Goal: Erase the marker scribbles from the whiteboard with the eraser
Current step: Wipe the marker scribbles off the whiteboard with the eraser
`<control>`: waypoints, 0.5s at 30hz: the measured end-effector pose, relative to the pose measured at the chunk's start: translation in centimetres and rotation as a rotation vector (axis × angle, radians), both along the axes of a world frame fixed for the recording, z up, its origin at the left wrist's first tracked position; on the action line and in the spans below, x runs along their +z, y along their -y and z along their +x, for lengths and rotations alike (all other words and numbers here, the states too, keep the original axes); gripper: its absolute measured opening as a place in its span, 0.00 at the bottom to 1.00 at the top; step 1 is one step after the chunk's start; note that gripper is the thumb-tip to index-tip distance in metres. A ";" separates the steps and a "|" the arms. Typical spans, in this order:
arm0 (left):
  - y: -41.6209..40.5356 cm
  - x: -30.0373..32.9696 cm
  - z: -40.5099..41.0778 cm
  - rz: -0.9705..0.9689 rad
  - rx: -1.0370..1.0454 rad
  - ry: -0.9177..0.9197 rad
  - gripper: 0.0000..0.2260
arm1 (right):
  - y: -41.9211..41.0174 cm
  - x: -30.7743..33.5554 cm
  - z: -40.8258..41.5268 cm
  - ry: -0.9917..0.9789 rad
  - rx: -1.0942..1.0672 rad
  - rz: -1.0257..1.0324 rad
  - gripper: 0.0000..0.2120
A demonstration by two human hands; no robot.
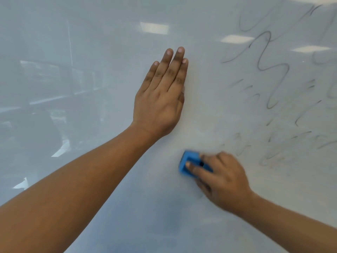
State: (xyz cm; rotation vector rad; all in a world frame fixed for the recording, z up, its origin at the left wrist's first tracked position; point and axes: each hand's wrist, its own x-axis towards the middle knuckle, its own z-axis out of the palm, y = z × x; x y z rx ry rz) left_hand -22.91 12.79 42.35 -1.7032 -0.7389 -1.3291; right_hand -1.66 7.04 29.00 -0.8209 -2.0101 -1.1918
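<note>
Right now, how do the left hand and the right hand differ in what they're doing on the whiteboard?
The left hand lies flat and open on the whiteboard, fingers together pointing up, holding nothing; the right hand is curled around the blue eraser, lower down. The left looks sharp, the right motion-blurred. The right sits nearer the marker scribbles. Both are bare.

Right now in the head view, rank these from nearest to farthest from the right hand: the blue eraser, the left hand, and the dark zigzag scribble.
From the right hand:
1. Blue eraser: in its grip, against the whiteboard.
2. Left hand: flat on the board, up and left.
3. Dark zigzag scribble: upper right, plainly farthest.
</note>
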 end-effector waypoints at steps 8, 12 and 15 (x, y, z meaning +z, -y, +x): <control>-1.7 -1.0 -0.3 -0.014 0.036 -0.033 0.23 | 0.6 -3.1 3.1 0.193 -0.018 -0.083 0.13; -1.7 -1.2 -0.2 -0.006 0.064 -0.026 0.23 | 0.3 0.0 3.1 -0.158 -0.068 -0.005 0.15; -1.7 -1.4 -0.2 -0.016 0.066 -0.021 0.23 | 0.1 -4.8 2.9 -0.144 -0.041 -0.062 0.14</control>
